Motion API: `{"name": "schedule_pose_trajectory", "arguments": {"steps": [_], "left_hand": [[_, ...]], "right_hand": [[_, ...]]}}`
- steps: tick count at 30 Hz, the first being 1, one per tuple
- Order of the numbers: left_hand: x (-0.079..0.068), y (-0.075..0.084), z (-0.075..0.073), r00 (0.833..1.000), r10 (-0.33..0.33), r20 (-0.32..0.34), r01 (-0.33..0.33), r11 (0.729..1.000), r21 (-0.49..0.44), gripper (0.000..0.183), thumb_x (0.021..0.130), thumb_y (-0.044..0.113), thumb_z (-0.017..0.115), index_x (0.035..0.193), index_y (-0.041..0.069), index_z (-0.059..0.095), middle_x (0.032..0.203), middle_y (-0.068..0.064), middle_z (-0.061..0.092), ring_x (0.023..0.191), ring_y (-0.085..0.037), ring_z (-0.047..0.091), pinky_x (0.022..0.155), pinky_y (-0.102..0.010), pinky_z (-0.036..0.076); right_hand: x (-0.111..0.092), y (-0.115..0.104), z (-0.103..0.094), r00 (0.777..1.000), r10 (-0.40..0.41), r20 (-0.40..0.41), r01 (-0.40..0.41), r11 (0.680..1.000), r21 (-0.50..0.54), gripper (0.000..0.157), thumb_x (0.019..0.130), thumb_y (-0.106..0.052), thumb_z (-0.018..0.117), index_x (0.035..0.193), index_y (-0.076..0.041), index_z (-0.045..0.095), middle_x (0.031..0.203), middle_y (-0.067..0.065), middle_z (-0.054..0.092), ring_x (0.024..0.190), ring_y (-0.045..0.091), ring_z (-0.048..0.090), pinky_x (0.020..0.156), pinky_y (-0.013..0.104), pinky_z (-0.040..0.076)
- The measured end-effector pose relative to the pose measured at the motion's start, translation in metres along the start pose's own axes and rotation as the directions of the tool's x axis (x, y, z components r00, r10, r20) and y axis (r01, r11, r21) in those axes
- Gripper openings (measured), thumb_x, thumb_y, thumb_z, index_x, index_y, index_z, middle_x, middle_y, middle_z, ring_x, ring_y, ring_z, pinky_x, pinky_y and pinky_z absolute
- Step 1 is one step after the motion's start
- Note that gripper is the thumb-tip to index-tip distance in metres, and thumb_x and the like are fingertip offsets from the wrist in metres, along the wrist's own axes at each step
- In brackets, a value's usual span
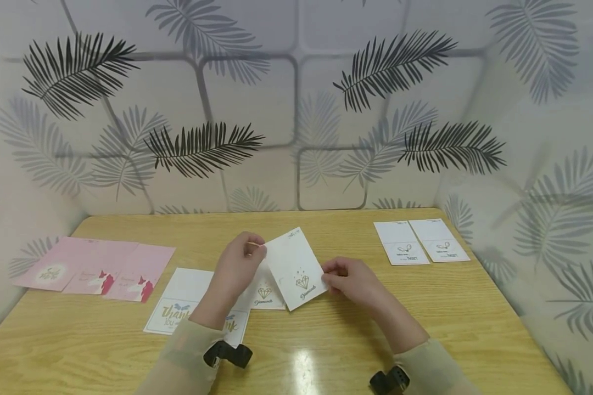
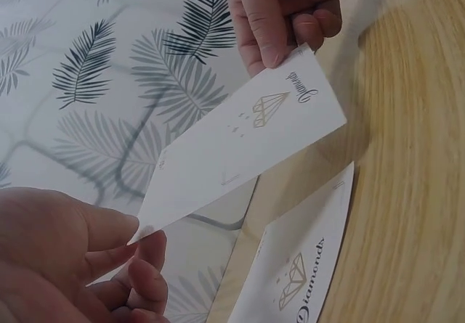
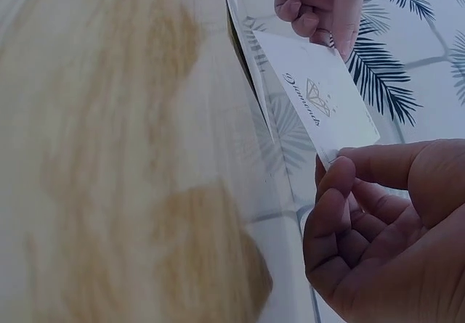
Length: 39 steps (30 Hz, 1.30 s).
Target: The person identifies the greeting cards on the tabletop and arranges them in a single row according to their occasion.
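Both hands hold one white card [image 1: 296,269] with a gold diamond drawing and the word "Diamonds". My left hand [image 1: 239,263] pinches its upper left corner between thumb and fingers. At the lower right edge, the thumb and forefinger of my right hand [image 1: 353,282] grip it. The card is tilted above the table, as both wrist views show. Below and to its left lies a second Diamonds card [image 1: 269,293], partly covered in the head view. A "Thank you" card [image 1: 175,302] lies left of my left forearm, which partly hides another Thank you card [image 1: 238,323].
On the wooden table [image 1: 326,351], several pink cards [image 1: 138,263] overlap in a row at the far left. Two white cards with a small line drawing, a left one [image 1: 401,241] and a right one [image 1: 440,240], lie at the back right. A leaf-patterned wall [image 1: 296,109] stands behind.
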State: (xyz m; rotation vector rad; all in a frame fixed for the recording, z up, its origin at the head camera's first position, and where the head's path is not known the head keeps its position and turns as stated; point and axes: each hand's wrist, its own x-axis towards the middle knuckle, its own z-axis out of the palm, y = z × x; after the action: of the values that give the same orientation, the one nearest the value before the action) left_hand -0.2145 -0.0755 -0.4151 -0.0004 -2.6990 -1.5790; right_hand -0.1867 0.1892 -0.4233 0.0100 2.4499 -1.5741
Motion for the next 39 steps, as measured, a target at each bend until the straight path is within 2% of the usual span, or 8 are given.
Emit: {"name": "schedule_pose_trajectory", "arguments": {"steps": [4, 8, 14, 18, 23, 30, 39], "left_hand": [[-0.001, -0.002, 0.006, 1.0, -0.002, 0.023, 0.002, 1.0, -0.026, 0.036, 0.112, 0.026, 0.065, 0.145, 0.012, 0.06, 0.122, -0.011, 0.075, 0.113, -0.03, 0.069, 0.1, -0.052, 0.052], [-0.003, -0.003, 0.013, 0.999, 0.0, 0.04, 0.001, 0.999, -0.041, 0.041, 0.112, 0.027, 0.065, 0.148, 0.012, 0.053, 0.123, -0.012, 0.076, 0.111, -0.029, 0.071, 0.096, -0.051, 0.054], [-0.01, -0.001, 0.024, 0.998, 0.011, 0.058, -0.01, 1.0, -0.016, 0.031, 0.112, 0.027, 0.065, 0.136, 0.01, 0.055, 0.124, -0.012, 0.074, 0.106, -0.027, 0.07, 0.086, -0.046, 0.057], [-0.014, 0.003, 0.03, 0.998, 0.039, 0.056, -0.04, 0.999, 0.021, 0.022, 0.112, 0.026, 0.066, 0.126, 0.01, 0.059, 0.119, -0.009, 0.073, 0.104, -0.025, 0.068, 0.086, -0.045, 0.056], [-0.018, 0.006, 0.034, 0.995, 0.073, 0.068, -0.075, 0.997, 0.029, 0.021, 0.11, 0.023, 0.067, 0.126, 0.011, 0.06, 0.113, -0.005, 0.074, 0.104, -0.025, 0.069, 0.08, -0.044, 0.057], [-0.02, 0.009, 0.04, 0.99, 0.123, 0.074, -0.129, 0.988, 0.082, 0.022, 0.109, 0.02, 0.071, 0.124, 0.01, 0.059, 0.108, -0.002, 0.076, 0.099, -0.022, 0.068, 0.087, -0.047, 0.055], [-0.022, 0.013, 0.048, 0.986, 0.151, 0.067, -0.158, 0.982, 0.105, 0.017, 0.106, 0.015, 0.073, 0.118, 0.012, 0.062, 0.104, 0.001, 0.074, 0.095, -0.02, 0.068, 0.085, -0.045, 0.055]], "right_hand": [[0.0, -0.001, -0.002, 1.0, 0.002, -0.016, -0.001, 0.999, 0.036, 0.014, 0.108, -0.007, 0.071, 0.12, -0.002, 0.073, 0.095, 0.008, 0.066, 0.085, 0.022, 0.061, 0.078, 0.035, 0.051], [0.001, -0.001, -0.004, 0.999, -0.006, -0.034, 0.009, 0.997, 0.081, 0.015, 0.108, -0.007, 0.07, 0.121, 0.0, 0.072, 0.093, 0.008, 0.066, 0.084, 0.023, 0.061, 0.079, 0.036, 0.052], [0.003, 0.0, -0.008, 0.999, -0.019, -0.043, 0.025, 0.989, 0.143, 0.018, 0.109, -0.007, 0.067, 0.124, 0.003, 0.069, 0.089, 0.009, 0.065, 0.082, 0.021, 0.059, 0.08, 0.037, 0.051], [0.005, -0.001, -0.011, 0.998, -0.023, -0.064, 0.034, 0.985, 0.171, 0.02, 0.109, -0.006, 0.066, 0.126, 0.004, 0.068, 0.091, 0.009, 0.066, 0.082, 0.02, 0.059, 0.081, 0.037, 0.053], [0.007, -0.002, -0.014, 0.996, -0.001, -0.088, 0.018, 0.982, 0.187, 0.022, 0.109, -0.006, 0.066, 0.128, 0.005, 0.068, 0.097, 0.01, 0.069, 0.083, 0.02, 0.062, 0.081, 0.037, 0.056], [0.007, 0.001, -0.016, 0.994, 0.021, -0.109, 0.001, 0.981, 0.196, 0.022, 0.109, -0.005, 0.066, 0.129, 0.004, 0.069, 0.1, 0.01, 0.07, 0.083, 0.019, 0.062, 0.081, 0.036, 0.056], [0.006, 0.002, -0.017, 0.992, 0.035, -0.123, -0.009, 0.98, 0.201, 0.023, 0.109, -0.005, 0.066, 0.13, 0.004, 0.068, 0.101, 0.01, 0.07, 0.082, 0.019, 0.062, 0.081, 0.036, 0.055]]}}
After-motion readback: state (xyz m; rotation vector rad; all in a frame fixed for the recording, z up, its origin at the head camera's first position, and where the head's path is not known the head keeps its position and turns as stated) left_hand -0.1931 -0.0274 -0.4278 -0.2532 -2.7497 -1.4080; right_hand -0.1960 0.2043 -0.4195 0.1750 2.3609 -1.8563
